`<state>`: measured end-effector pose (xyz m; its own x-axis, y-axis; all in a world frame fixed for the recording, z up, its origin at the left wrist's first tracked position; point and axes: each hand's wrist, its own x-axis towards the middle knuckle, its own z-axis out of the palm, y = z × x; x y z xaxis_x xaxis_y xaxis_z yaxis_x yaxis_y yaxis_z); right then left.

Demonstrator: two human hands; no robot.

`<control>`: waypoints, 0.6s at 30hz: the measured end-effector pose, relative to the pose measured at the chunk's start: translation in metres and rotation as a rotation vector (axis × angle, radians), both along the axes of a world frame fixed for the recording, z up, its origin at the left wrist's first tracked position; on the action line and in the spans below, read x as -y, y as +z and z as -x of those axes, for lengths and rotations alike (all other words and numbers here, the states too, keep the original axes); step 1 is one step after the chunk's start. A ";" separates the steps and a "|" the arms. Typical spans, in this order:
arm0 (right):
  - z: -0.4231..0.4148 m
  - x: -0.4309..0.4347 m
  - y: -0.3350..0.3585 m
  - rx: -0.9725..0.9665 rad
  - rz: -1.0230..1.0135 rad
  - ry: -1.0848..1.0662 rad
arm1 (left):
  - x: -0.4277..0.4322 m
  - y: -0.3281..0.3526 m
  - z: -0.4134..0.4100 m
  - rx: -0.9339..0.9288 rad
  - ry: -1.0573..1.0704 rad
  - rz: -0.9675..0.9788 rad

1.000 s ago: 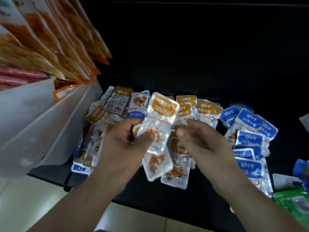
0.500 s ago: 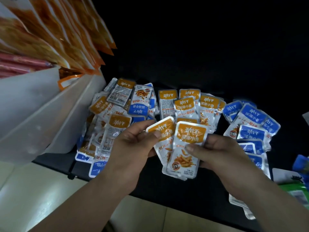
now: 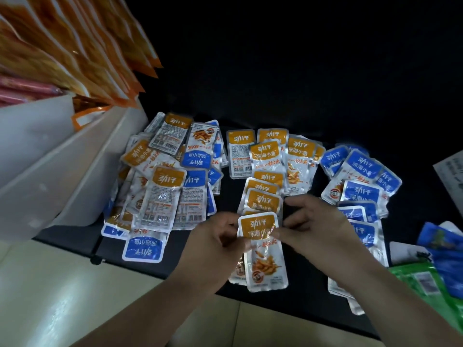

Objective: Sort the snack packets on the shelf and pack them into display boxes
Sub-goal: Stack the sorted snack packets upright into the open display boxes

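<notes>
Two bins: our white display boxes (image 3: 75, 169) at left hold tall orange bags (image 3: 82, 53).
Shelf (image 3: 300, 96): mixed pile (image 3: 165, 186), orange-label group (image 3: 273, 156), blue-label group (image 3: 360, 181).
Hands: our left hand (image 3: 215, 246) and right hand (image 3: 315, 229) each pinch an orange-label packet (image 3: 263, 249) over the shelf's front edge.

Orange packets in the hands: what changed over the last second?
Both hands, left hand and right hand, lowered the orange packets toward the shelf's near edge and squared them into a stack, fingers pinching its top. The blue pile and mixed pile stayed put.
</notes>
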<state>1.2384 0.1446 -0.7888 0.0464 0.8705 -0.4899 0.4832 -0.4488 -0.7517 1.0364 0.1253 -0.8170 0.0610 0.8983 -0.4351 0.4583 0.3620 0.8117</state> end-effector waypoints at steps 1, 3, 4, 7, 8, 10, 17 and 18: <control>0.001 0.002 -0.004 0.042 -0.017 0.034 | 0.000 -0.004 -0.001 -0.048 -0.012 -0.037; 0.005 0.008 -0.013 0.073 -0.054 0.092 | -0.002 -0.011 -0.002 -0.138 -0.036 -0.136; 0.006 0.010 -0.017 0.083 -0.079 0.119 | -0.005 -0.015 -0.002 -0.170 -0.062 -0.177; 0.005 0.012 -0.022 0.079 -0.134 0.111 | -0.018 -0.016 0.000 -0.267 -0.134 -0.364; 0.004 0.011 -0.022 0.075 -0.137 0.097 | -0.027 -0.013 0.001 -0.308 -0.121 -0.429; 0.001 0.008 -0.022 0.083 -0.142 0.046 | -0.054 -0.005 0.001 -0.396 -0.069 -0.468; 0.000 -0.006 -0.025 0.169 -0.274 -0.062 | -0.137 -0.004 -0.011 -0.755 -0.071 -0.237; -0.001 -0.006 -0.025 0.179 -0.268 -0.045 | -0.139 -0.004 -0.014 -0.757 -0.071 -0.221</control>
